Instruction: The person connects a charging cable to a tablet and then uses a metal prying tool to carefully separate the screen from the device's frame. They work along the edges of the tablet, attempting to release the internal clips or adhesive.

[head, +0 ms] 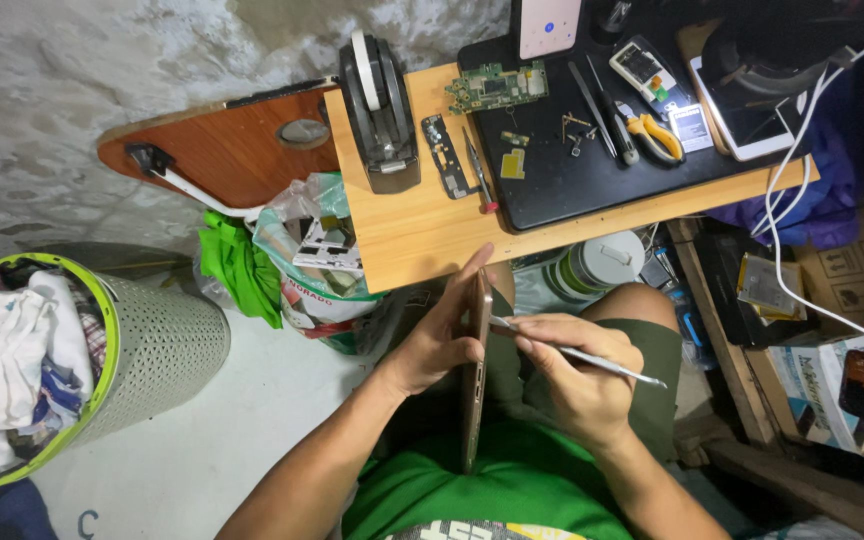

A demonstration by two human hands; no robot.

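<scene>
Nearest the lens, over a green shirt (472, 500), both hands work a gold smartphone (473, 370) stood on edge above the lap, its thin side turned up toward the camera. On its left, the left hand (432, 335) braces it: palm and fingers lie flat along one face, fingertips reaching up near the top corner, so the edge stays steady and exposed. On its right, the right hand (577, 375) pinches a slim metal pry tool (577, 355) between thumb and forefinger, the other fingers curled under; the tip rests against the phone's side seam while the long shaft sticks out to the right, a grip that seems meant for fine control at the tip.

Farther off and going left to right: a green-rimmed mesh laundry basket (167, 345) full of clothes stands on the floor, then a plastic bag (317, 260) of scrap hangs by the wooden table (407, 235). On the table sit a black tape dispenser (380, 110), a red-tipped screwdriver (480, 175), and a black work mat (602, 180) carrying a green circuit board (497, 87), tweezers (592, 100), yellow-handled pliers (657, 135) and a white phone (742, 125), all laid within arm's reach. White cables (787, 220) trail down the right side toward cardboard boxes (832, 390).
</scene>
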